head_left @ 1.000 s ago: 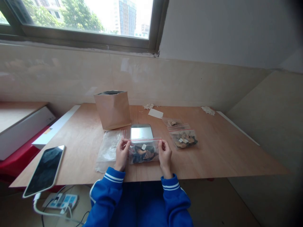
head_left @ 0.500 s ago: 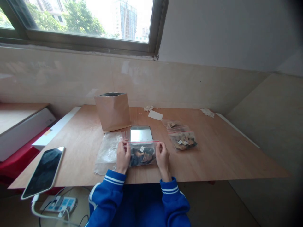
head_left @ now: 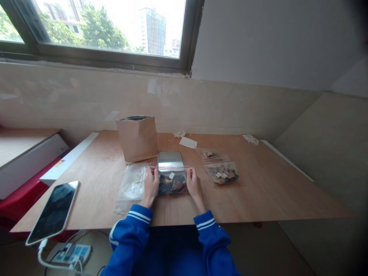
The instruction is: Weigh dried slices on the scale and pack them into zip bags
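Note:
A clear zip-lock bag (head_left: 172, 183) with dark and brown dried pieces and a small white label is stretched between my two hands. My left hand (head_left: 151, 183) pinches the left end of its red-lined top edge, and my right hand (head_left: 193, 183) pinches the right end. Just beyond the bag lies a flat silver-topped device (head_left: 170, 159), its near part hidden behind the bag. Beside my left hand is a pile of flat clear zip-lock bags (head_left: 130, 188). Two filled zip-lock bags, the nearer one (head_left: 222, 173) overlapping the farther one (head_left: 208, 154), lie right of my right hand.
An open brown paper pouch (head_left: 137, 138) stands at the back left. A white card (head_left: 188, 142) and crumpled whitish scraps (head_left: 251, 139) lie toward the wall. At the left edge rests a phone-like tablet (head_left: 54, 211) with a cable, above a power strip (head_left: 70, 253).
Both hands have moved the filled zip-lock bag slightly away from me, up against the silver-topped device. My right hand has shifted a little to the left. The view has tilted slightly.

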Action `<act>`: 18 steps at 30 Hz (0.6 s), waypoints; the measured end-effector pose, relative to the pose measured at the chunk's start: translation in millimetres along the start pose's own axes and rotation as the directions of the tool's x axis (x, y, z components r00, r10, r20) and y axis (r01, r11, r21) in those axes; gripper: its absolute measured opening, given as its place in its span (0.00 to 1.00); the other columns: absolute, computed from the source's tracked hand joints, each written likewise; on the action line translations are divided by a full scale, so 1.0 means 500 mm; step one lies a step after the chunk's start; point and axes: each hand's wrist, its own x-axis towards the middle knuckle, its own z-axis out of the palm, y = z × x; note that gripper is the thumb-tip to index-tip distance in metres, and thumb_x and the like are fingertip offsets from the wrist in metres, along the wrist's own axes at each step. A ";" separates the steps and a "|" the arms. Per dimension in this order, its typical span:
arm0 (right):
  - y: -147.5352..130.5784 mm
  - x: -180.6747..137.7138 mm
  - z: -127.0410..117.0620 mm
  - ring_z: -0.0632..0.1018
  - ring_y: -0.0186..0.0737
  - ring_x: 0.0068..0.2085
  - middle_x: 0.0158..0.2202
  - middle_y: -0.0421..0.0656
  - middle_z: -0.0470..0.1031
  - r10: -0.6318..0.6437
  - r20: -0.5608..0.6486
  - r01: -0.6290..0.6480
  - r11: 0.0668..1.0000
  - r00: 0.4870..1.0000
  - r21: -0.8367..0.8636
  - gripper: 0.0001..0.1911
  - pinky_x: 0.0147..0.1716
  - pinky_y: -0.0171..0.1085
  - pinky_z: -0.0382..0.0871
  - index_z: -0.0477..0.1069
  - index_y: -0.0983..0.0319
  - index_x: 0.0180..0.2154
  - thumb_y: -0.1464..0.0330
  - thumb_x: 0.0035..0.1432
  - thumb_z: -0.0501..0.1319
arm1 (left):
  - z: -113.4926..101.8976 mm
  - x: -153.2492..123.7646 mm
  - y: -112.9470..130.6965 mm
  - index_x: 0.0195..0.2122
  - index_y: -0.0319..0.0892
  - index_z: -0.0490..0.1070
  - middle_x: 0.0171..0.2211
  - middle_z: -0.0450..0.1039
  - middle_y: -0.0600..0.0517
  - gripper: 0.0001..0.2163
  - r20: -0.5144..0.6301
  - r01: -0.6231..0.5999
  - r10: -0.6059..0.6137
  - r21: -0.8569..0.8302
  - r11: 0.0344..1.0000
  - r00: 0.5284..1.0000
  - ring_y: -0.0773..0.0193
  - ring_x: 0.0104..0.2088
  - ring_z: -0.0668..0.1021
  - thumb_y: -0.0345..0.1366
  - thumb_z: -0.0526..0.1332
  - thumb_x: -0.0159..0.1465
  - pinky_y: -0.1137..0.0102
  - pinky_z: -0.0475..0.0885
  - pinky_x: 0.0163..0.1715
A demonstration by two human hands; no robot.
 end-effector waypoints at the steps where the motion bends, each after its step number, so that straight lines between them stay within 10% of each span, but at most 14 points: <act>1: 0.001 0.005 0.004 0.79 0.45 0.32 0.31 0.47 0.78 0.001 0.000 -0.001 1.000 1.000 0.012 0.23 0.31 0.38 0.69 0.66 0.59 0.34 0.49 0.63 0.46 | 0.002 0.004 -0.002 0.35 0.44 0.64 0.32 0.73 0.48 0.08 0.000 -0.005 0.005 -0.004 1.000 1.000 0.55 0.35 0.76 0.43 0.53 0.65 0.61 0.69 0.39; 18: -0.013 -0.041 -0.019 0.74 0.39 0.33 0.33 0.44 0.76 -0.048 -0.141 0.066 0.990 0.989 0.122 0.16 0.35 0.36 0.68 0.71 0.62 0.36 0.57 0.64 0.53 | -0.012 -0.035 -0.017 0.39 0.41 0.71 0.36 0.74 0.50 0.12 0.045 -0.057 0.066 -0.181 0.982 0.997 0.64 0.35 0.76 0.45 0.59 0.64 0.70 0.70 0.38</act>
